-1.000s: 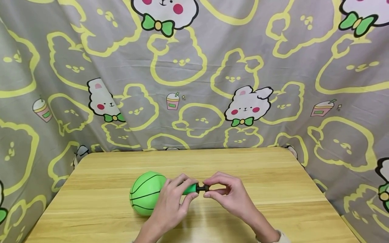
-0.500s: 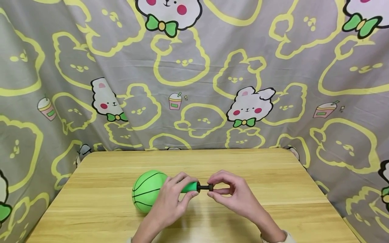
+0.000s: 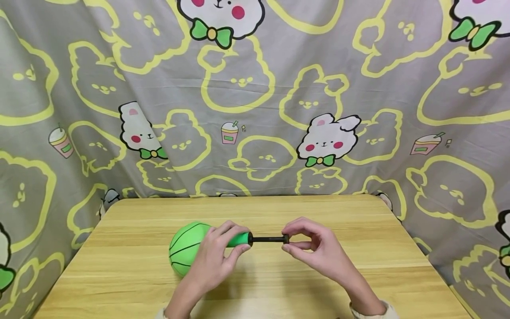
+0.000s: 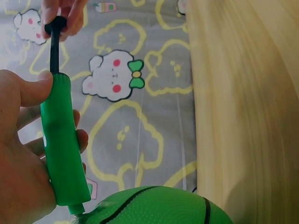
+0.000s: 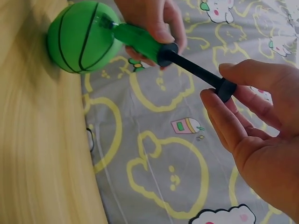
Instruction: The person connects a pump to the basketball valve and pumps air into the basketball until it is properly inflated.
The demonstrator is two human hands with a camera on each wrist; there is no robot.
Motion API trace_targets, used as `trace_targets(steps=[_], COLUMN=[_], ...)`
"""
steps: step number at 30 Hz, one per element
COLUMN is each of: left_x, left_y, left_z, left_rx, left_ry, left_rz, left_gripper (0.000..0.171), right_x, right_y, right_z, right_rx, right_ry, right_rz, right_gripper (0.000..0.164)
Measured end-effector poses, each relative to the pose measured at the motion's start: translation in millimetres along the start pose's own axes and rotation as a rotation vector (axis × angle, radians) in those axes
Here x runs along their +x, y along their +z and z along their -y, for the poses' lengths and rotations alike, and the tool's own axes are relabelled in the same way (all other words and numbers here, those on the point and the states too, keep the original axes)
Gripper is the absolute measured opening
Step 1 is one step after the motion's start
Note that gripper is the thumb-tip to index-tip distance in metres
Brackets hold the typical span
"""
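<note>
A green ball (image 3: 188, 248) with black seam lines sits at the left of the hands, partly hidden by the left hand. My left hand (image 3: 213, 261) grips the green barrel of a hand pump (image 4: 63, 144), fingers curled round it. The nozzle end of the pump meets the ball in the left wrist view. Its black rod (image 5: 195, 68) stands drawn out to the right. With thumb and fingertips my right hand (image 3: 318, 248) pinches the black knob (image 5: 225, 90) at the rod's end.
A light wooden table (image 3: 131, 230) lies under the hands and ball. Behind it and at both sides hangs a grey curtain (image 3: 255, 119) printed with yellow outlines and white rabbits.
The right hand has moved right, drawing the pump rod farther out of the barrel. Lately the left hand, barrel and ball have shifted slightly left and up.
</note>
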State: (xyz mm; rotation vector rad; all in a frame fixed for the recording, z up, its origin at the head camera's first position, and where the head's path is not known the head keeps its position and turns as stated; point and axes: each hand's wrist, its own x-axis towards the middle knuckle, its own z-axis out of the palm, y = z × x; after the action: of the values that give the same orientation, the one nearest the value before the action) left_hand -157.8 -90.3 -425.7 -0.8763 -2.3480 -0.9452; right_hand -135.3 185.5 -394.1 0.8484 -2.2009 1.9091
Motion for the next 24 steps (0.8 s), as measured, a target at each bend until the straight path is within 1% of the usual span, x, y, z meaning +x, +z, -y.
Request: trace_targets(steps=[2, 4, 11, 18, 24], left_x=[0.0, 0.1, 0.9, 1.5, 0.8], left_y=[-1.4, -2.7, -6.9, -6.5, -5.0], left_z=[1.8, 3.2, 6.8, 6.8, 3.7], left_rx=[0.009, 0.017, 0.016, 0.023, 0.041], left_ry=[-0.001, -0.001, -0.015, -0.010, -0.012], left_rz=[-0.011, -0.018, -0.031, -0.027, -0.028], left_gripper=[0.021, 0.021, 0.021, 0.020, 0.020], right_x=[-0.2, -0.3, -0.7, -2.0, -0.8], right_y=[-3.5, -6.9, -16.6, -21.0, -18.8], right_z=[1.3, 2.2, 5.5, 3.5, -0.4], right_rx=[0.012, 0.022, 0.027, 0.038, 0.056], right_ry=[0.021, 0.017, -0.078, -0.032, -0.064], right_rz=[-0.007, -0.009, -0.014, -0.026, -0.042], right_gripper=[0.028, 0.028, 0.031, 0.031, 0.030])
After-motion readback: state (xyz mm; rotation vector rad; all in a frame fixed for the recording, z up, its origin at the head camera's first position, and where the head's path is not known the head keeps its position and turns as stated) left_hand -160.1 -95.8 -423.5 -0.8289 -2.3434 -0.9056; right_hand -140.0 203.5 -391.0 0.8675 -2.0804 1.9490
